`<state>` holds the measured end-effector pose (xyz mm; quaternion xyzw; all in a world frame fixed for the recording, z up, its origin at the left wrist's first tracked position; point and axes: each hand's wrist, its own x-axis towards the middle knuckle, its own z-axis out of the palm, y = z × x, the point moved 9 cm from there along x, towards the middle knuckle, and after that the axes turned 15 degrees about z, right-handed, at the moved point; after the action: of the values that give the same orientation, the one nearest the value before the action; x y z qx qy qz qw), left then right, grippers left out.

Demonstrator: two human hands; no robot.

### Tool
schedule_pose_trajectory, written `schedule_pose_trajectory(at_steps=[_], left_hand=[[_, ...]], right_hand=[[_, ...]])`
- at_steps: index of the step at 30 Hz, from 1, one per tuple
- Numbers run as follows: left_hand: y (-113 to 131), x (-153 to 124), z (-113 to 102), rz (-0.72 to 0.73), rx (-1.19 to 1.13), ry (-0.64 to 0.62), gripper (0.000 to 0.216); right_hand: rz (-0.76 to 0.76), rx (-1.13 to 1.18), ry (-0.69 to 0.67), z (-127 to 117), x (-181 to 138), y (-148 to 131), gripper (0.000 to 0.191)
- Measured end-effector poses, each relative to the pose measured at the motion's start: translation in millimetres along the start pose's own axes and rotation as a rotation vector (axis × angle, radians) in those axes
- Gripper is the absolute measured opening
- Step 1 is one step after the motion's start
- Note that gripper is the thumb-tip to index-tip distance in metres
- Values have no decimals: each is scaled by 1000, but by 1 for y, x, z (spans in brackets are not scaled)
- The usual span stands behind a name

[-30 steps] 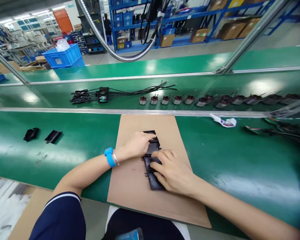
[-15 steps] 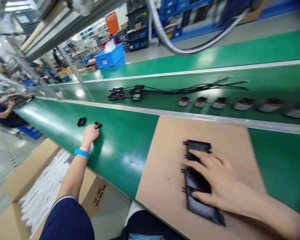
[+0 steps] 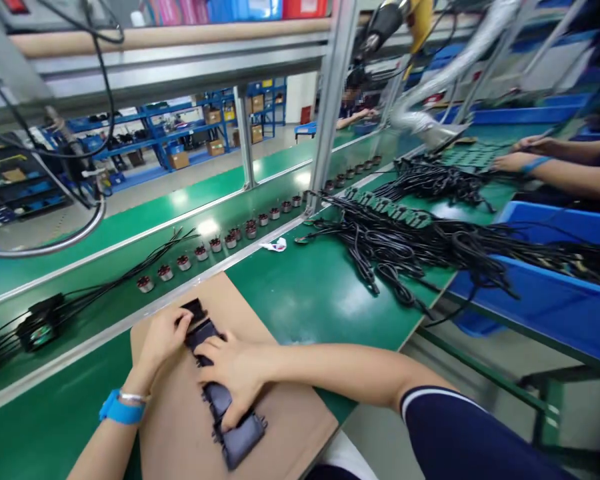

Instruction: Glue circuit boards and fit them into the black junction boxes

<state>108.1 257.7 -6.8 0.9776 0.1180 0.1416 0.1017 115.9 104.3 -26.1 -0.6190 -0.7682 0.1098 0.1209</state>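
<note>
My left hand [image 3: 164, 339], a blue band on its wrist, pinches a small black plastic housing [image 3: 194, 309] at the far end of a row on the cardboard sheet [image 3: 175, 417]. Below it, several black plastic housings [image 3: 244, 441] lie end to end in a slanting line, small lugs along their sides. Across the middle of that row my right hand [image 3: 237, 373] rests with fingers spread, covering part of the pieces. Its thumb touches the housing nearest me.
Behind the cardboard runs a line of small round metal parts [image 3: 183, 263]. Black cables with green boards [image 3: 395, 210] are heaped to the right, beside blue bins [image 3: 540, 300]. A co-worker's hands [image 3: 520, 157] work at the far right. A metal post [image 3: 327, 107] rises from the bench.
The view has swung to the right. My left hand has come from the bench's far left to the cardboard, bringing a black housing to the row. My right hand stays spread over the row.
</note>
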Motion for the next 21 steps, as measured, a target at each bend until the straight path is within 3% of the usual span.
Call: schedule_pose_trajectory(at_steps=[3,6,9,11,13,16,18,21], left_hand=[[7,-5,5,44,10,-8,40],[-2,-20,0,3,49,51,35],[-13,-29,-4,-24,16,63,35],[-18,-32,-6,-39,-17,50,35],[-19,-34,-6,-66,-54,53,36],[-15,-36,0,-104,-99,72,37],[-12,-37,7,-114,-116,95,35],[-13,-39,7,-98,-121,129,34]], right_hand=[[25,2,-4,5,6,-2,78],[26,17,24,-2,6,-6,85],[-20,65,190,-51,-15,17,81],[91,111,376,-109,-46,73,56],[385,163,601,-175,-95,162,38],[670,169,830,-248,-179,278,32],[836,168,943,-271,-230,332,31],[1043,152,1022,-275,-283,374,27]])
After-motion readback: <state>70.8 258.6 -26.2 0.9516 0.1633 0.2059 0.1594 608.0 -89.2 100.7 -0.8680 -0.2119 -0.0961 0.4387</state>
